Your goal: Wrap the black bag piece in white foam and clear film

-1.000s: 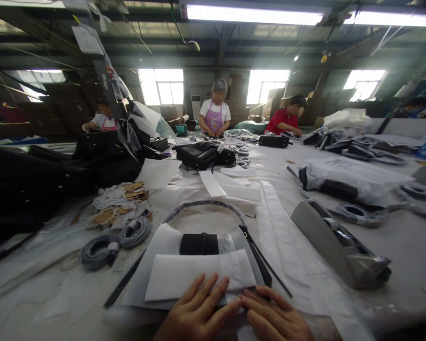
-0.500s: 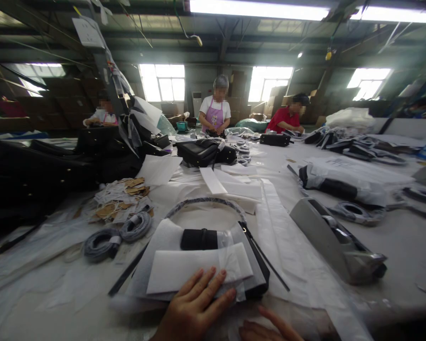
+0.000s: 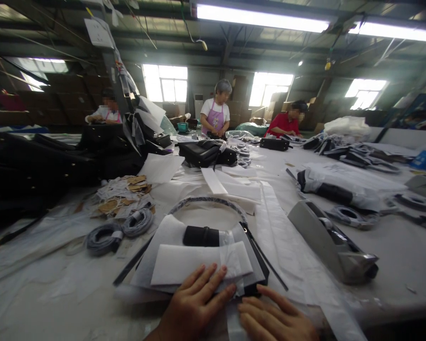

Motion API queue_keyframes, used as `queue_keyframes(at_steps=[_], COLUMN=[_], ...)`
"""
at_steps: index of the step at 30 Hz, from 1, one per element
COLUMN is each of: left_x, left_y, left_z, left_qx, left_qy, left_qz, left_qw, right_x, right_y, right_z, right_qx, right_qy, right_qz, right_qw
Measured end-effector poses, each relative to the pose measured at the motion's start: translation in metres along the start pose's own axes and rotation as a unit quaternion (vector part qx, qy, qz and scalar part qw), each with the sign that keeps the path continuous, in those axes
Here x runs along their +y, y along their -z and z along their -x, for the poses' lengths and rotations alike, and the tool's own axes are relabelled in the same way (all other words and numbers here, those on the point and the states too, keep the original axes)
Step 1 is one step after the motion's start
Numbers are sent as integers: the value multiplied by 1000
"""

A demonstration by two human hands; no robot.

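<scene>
- The black bag [image 3: 264, 271] lay flat near the table's [image 3: 401, 246] near edge, about midway along, within reach of both hands. Its handle [image 3: 209, 201] arched toward the far edge, seemingly to leave the body free.
- White wrap [image 3: 166, 229] covered most of the upper face, presumably against scuffs; a black tab [image 3: 202, 236] showed above the pad.
- The white pad [image 3: 184, 265] lay across the wrap, with clear film [image 3: 230, 260] over its right end, apparently to hold it down.
- The left hand [image 3: 191, 303] was palm down, fingers slightly apart, over the pad's near side, clamped on nothing; it seemed to steady the layers by pressure alone.
- The right hand [image 3: 277, 317] was open at the bag's near right corner, fingers extended. Whether it touched the bag or film could not be told.
- The grey dispenser [image 3: 326, 241] stood right of the bag, probably for easy reach.
- Two coils [image 3: 104, 238] lay to the left, banded, presumably against tangling, just beside a heap of tags [image 3: 124, 192].
- Black bags [image 3: 39, 161] were piled toward the table's far left corner; a person in a pink apron [image 3: 216, 116] was beyond the far edge.
</scene>
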State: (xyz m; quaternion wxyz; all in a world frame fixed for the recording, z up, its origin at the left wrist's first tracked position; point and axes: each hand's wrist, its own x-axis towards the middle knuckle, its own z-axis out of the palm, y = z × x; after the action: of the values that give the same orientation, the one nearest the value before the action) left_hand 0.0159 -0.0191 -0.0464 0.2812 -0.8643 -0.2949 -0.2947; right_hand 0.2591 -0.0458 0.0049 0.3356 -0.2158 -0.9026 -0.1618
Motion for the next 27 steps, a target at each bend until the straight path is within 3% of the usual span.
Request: queue_keyframes(at_steps=[6, 10, 17, 22, 27], left_x=[1, 4, 2, -3, -6], left_y=[-1, -7, -8, -7, -11], left_z=[-3, -1, 2, -2, -6], left_qx=[18, 31, 45, 46, 65], left_qy=[9, 22, 2, -28, -10], left_qz=[6, 44, 36, 10, 35], left_qw=[1000, 998, 998, 999, 997], right_x=[22, 31, 40, 41, 44], right_y=[-7, -20, -36, -41, -41], right_z=[-17, -23, -22, -21, -28], right_qx=[8, -14, -100, -140, -192], right_qy=[-19, -111, -319, -400, -435], right_qz=[16, -50, -233, -203, -171], right_qw=[1000, 993, 913, 882, 863])
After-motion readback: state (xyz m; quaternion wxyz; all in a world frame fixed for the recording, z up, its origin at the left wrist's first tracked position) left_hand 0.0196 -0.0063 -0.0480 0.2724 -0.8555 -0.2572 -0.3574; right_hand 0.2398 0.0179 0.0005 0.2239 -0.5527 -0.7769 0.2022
